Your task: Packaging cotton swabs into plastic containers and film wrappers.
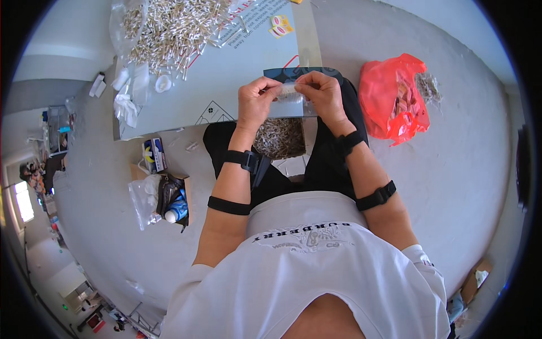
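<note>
My left hand (pixel 257 103) and my right hand (pixel 326 97) meet over the near edge of the table. Between them hangs a small clear plastic bag (pixel 290 97), its upper edge pinched by the fingertips of both hands. Something whitish shows near the top of the bag, too small to make out. Below, between my knees, a carton holds a heap of thin sticks (pixel 280 139) that look like cotton swabs. A large pile of cotton swabs (pixel 169 34) lies on the far left of the table, partly beside a clear bag.
Yellow-and-red labels or packets (pixel 280 26) lie on the grey table board (pixel 226 85). White crumpled plastic (pixel 125 108) sits at its left corner. A red plastic bag (pixel 389 101) stands on the floor at right. Leftward on the floor is a carton with a blue bottle (pixel 178 209).
</note>
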